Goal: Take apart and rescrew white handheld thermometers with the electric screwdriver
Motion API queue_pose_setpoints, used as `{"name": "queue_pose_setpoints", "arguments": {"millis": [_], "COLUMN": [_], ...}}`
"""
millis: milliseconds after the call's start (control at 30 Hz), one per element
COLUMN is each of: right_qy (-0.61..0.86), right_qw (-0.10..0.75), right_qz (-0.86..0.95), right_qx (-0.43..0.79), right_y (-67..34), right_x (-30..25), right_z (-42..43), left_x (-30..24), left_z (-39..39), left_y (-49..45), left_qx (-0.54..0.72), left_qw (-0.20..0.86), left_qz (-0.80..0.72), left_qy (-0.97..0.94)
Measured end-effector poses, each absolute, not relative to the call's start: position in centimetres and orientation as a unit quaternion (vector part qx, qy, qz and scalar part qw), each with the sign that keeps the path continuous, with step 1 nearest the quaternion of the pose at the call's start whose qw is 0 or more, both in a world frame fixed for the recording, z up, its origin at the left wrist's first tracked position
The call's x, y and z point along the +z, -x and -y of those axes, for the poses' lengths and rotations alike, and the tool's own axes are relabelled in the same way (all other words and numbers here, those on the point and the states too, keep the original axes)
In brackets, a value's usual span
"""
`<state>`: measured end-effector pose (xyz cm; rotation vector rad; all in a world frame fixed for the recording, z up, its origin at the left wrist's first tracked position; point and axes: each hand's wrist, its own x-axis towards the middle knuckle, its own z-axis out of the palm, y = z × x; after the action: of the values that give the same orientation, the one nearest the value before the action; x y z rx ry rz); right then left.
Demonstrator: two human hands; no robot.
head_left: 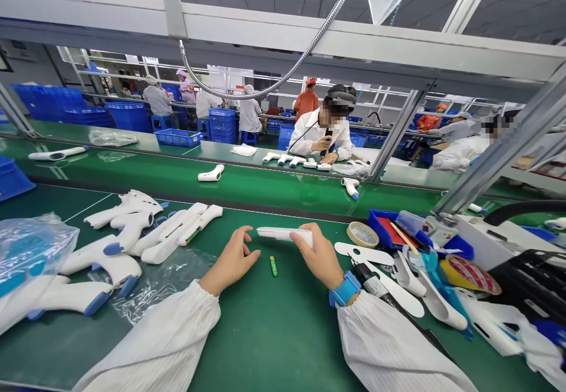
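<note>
Along a green bench mat (247, 345), two bare hands sit at the middle, each arm reaching forward from a white pleated sleeve (150, 345). The right hand (316, 254) is closed around one end of one white plastic housing shell (283, 236), holding it level above the mat. The left hand (230, 259) is open, its fingers slightly curled and holding nothing, just beside the shell's other end. One small green cylinder (273, 266) lies on the mat between the hands, below the shell. A blue wristband (345, 289) circles the right wrist.

To the left lie three gun-shaped white housings with blue trim (101, 262) and one clear plastic bag (30, 250). To the right are one roll of tape (362, 234) and one blue bin (384, 230). Beyond, a green conveyor belt (177, 174) carries white parts (292, 159), and one co-worker (321, 135) sits facing across it. Blue crates (130, 115) stand in the factory room behind.
</note>
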<state>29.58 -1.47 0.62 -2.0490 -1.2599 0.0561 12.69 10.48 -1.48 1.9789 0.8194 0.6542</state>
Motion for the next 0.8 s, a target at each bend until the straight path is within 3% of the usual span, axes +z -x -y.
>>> {"name": "queue_pose_setpoints", "arguments": {"millis": [300,800], "right_qy": [0.802,0.761], "right_qw": [0.349,0.489], "right_qz": [0.484,0.418], "right_qx": [0.032,0.085], "right_y": [-29.8,-31.2], "right_x": [0.1,0.8], "right_z": [1.8,3.6], "left_x": [-1.3,-0.4], "left_z": [-6.8,-9.4], "left_y": [-13.7,-17.5], "left_qx": [0.134,0.106], "left_qw": [0.209,0.188], "left_qz": [-0.297,-0.175], "left_qy": [-0.922,-0.961]}}
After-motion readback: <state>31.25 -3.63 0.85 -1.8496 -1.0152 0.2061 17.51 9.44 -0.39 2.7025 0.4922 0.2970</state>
